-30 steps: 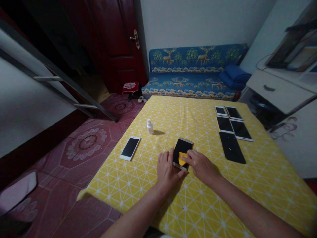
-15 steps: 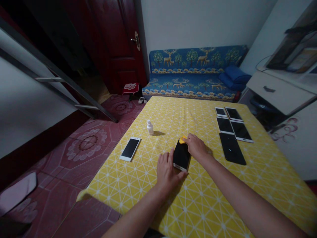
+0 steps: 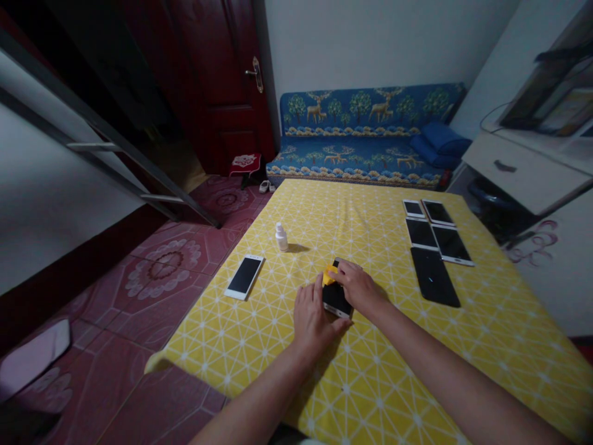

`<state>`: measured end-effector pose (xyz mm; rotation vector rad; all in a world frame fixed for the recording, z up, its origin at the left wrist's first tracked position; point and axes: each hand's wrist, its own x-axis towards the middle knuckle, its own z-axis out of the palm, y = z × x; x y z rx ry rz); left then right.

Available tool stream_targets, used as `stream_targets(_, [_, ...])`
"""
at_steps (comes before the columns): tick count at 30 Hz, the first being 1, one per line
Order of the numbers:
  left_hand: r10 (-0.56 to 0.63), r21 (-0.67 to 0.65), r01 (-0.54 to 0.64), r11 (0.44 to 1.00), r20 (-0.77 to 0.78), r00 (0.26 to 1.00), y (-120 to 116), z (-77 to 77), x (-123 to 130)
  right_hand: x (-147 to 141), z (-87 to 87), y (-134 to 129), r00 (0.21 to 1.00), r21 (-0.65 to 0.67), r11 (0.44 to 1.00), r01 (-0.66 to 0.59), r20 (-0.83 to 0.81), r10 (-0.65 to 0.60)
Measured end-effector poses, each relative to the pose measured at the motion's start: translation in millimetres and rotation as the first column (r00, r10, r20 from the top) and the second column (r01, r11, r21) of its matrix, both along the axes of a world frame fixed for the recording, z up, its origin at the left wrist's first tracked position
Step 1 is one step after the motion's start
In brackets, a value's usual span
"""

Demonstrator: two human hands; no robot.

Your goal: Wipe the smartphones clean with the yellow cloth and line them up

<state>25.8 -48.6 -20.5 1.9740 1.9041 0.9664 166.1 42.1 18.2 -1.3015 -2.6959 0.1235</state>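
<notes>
A smartphone (image 3: 337, 301) with a dark screen lies face up on the yellow patterned tablecloth (image 3: 259, 346). My left hand (image 3: 309, 315) holds it at its left edge and near bottom corner, fingers along the side and thumb at the bottom. Pinched in my right hand (image 3: 357, 287) is a small yellow cloth (image 3: 330, 275), pressed on the upper part of the screen; my fingers hide some of both. To the left, a white smartphone (image 3: 245, 277) rests face up, and a small white bottle (image 3: 281, 237) stands upright behind it.
Several more phones (image 3: 421, 233) lie grouped at the table's right side, with a black flat piece (image 3: 434, 277) in front of them. Beyond the table is a blue patterned sofa (image 3: 352, 148). A ladder (image 3: 115, 148) leans at the left; a white desk (image 3: 528, 179) stands right.
My right hand and the yellow cloth have slid down and left over the phone's screen, uncovering its top edge. My left hand stays in place.
</notes>
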Motion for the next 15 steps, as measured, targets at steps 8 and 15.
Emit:
stream_targets(8, [-0.015, -0.007, 0.015, 1.0, 0.001, 1.0, 1.1, 0.9, -1.9, -0.4, -4.6, -28.9, 0.993, -0.015, 0.993, -0.116, -0.027, 0.116])
stream_targets(15, [-0.007, -0.015, 0.007, 1.0, 0.005, 1.0, -0.5, 2.5, -0.8, 13.8, -4.0, -52.8, 0.972, -0.09, 0.972, -0.218, -0.115, 0.207])
